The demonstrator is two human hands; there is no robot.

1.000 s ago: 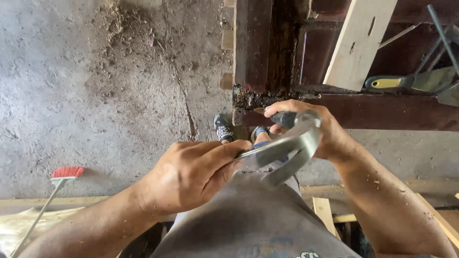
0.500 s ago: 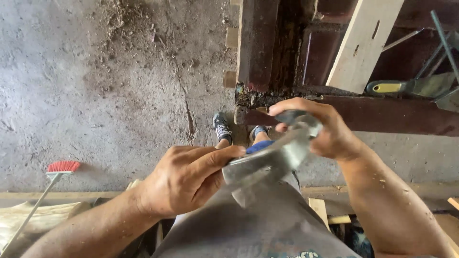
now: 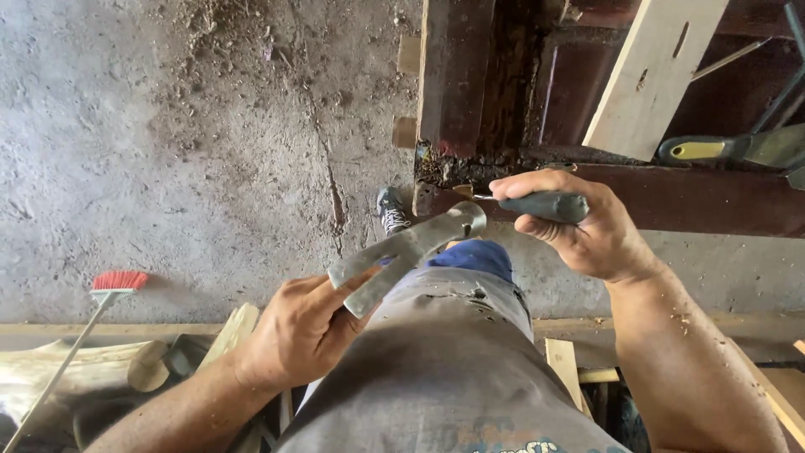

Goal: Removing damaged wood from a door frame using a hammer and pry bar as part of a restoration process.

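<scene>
Up-right of left hand [image 3: 293,335] | gripped metal bracket [image 3: 402,252] slants toward right hand [image 3: 587,226] | right clenched on dark-handled tool [image 3: 545,205], tip meeting bracket's far end

Bare concrete floor [image 3: 168,151] open at left, dark red beam [image 3: 671,197] and plank [image 3: 654,75] blocking right

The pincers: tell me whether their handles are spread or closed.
Spread. The pincers have two handles that fork apart in the left hand; jaw gap cannot tell.

Tool tip [image 3: 482,198] hidden behind bracket [image 3: 407,249]; broom handle [image 3: 50,382] cut off.
</scene>
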